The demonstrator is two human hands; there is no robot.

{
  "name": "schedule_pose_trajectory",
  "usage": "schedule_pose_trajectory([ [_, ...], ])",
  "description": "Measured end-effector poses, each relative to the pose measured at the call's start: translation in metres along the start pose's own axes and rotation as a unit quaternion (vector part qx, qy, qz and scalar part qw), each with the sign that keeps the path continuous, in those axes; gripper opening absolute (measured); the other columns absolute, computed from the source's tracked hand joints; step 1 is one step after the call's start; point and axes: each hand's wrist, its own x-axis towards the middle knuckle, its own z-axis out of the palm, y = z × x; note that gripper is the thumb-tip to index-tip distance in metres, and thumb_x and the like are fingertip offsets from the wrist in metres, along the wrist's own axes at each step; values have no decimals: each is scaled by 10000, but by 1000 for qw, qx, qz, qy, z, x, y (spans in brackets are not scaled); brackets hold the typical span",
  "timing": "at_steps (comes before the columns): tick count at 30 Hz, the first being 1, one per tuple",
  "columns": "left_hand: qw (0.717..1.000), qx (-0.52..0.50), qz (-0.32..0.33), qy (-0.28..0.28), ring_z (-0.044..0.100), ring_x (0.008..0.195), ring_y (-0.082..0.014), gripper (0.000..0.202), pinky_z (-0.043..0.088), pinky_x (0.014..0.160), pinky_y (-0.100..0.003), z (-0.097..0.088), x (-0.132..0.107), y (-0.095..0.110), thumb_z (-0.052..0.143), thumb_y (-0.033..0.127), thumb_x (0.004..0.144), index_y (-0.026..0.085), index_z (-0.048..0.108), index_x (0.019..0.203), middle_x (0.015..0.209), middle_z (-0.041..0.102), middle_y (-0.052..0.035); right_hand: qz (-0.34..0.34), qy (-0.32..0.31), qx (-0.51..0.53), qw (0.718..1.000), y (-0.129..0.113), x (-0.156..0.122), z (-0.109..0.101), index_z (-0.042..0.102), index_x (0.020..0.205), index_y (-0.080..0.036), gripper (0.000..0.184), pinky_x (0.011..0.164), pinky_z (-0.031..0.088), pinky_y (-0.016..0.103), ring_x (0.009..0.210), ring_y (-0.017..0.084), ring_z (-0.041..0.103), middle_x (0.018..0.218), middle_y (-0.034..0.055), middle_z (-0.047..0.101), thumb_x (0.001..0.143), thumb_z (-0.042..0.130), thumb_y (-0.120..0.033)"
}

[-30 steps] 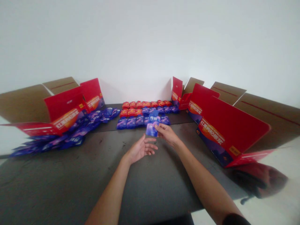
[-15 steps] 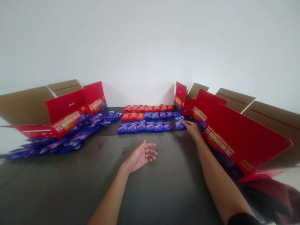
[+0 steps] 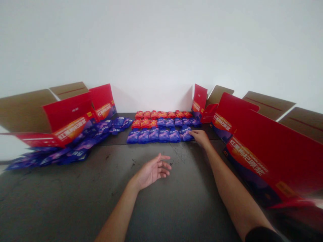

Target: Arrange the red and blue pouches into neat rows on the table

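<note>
My right hand pinches the right edge of a blue sachet at the right end of the front row. That sachet sits slightly tilted against its neighbour. Several blue sachets make up the rest of this row. Behind them, a middle row has red sachets at its left and blue ones at its right. A row of red sachets lies at the back. My left hand hovers over the dark table, palm turned inward, fingers loosely spread and holding nothing.
At the left stand open red cartons with brown flaps, and a heap of blue sachets spills from them. More open red cartons line the right side, beside my right forearm. A white wall rises behind the dark table.
My right hand has moved left with the blue sachet, bringing it up against the end of the front row. The left hand has barely moved. The view has shifted slightly.
</note>
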Motion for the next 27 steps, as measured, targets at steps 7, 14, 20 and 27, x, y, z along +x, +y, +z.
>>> schedule_pose_trajectory([
  [7, 1000, 15, 13, -8, 672, 797, -186, 403, 474, 728, -296, -1, 0, -3, 611, 433, 938, 153, 642, 1227, 974, 699, -126, 9, -31, -46, 998, 9, 9, 8, 823, 899, -165, 377, 600, 482, 249, 702, 221, 700, 676, 60, 736, 749, 701, -488],
  [14, 1000, 22, 20, 3, 674, 785, -179, 397, 481, 716, -288, 0, -1, -3, 688, 356, 895, 145, 642, 1228, 965, 698, -114, 28, -19, -70, 997, 10, 4, 13, 801, 974, -153, 447, 589, 475, 256, 626, 192, 668, 719, 80, 735, 788, 688, -543],
  [20, 999, 28, 18, 6, 677, 791, -179, 413, 487, 718, -284, 1, -2, -2, 688, 366, 901, 144, 634, 1244, 973, 703, -120, 45, 12, -58, 997, 1, -5, 12, 734, 1083, -134, 513, 603, 486, 261, 531, 145, 612, 739, 64, 715, 780, 717, -548],
  [27, 999, 33, 20, 1, 680, 787, -169, 398, 484, 721, -283, 0, -2, -3, 688, 346, 910, 142, 632, 1247, 973, 702, -114, -16, 54, -91, 994, 1, -12, 10, 752, 948, -160, 506, 732, 499, 298, 728, 208, 673, 806, 99, 729, 818, 646, -636],
])
